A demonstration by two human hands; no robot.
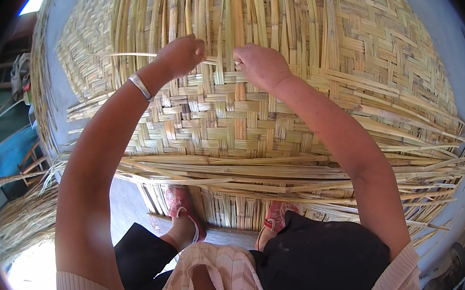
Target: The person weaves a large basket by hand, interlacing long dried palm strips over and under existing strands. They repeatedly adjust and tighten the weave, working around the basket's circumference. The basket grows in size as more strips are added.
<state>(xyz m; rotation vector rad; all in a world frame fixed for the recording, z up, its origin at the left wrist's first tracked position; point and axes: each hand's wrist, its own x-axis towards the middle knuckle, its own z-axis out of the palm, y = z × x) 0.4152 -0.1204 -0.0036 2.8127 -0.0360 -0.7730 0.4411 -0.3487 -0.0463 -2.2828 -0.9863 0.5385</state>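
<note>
Both my hands are closed over a woven reed mat (pixel 227 111) on the floor. My left hand (pixel 180 56), with a silver bangle at the wrist, is shut on a thin pale reed strip (pixel 135 54). The strip pokes out to the left of that fist and shows again between my two hands. At the other end of this gap, my right hand (pixel 261 66) is shut on the same strip; its fingertips are mostly hidden. Beyond my hands, long lengthwise reed strips (pixel 236 17) lie loose over the weave, pointing away from me.
Loose crosswise strips (pixel 252 172) lie along the mat's near part, their ends jutting out right. My feet in red shoes (pixel 182 204) stand at the near edge. A bundle of dry stalks (pixel 29 226) and a blue object (pixel 12 152) are at the left.
</note>
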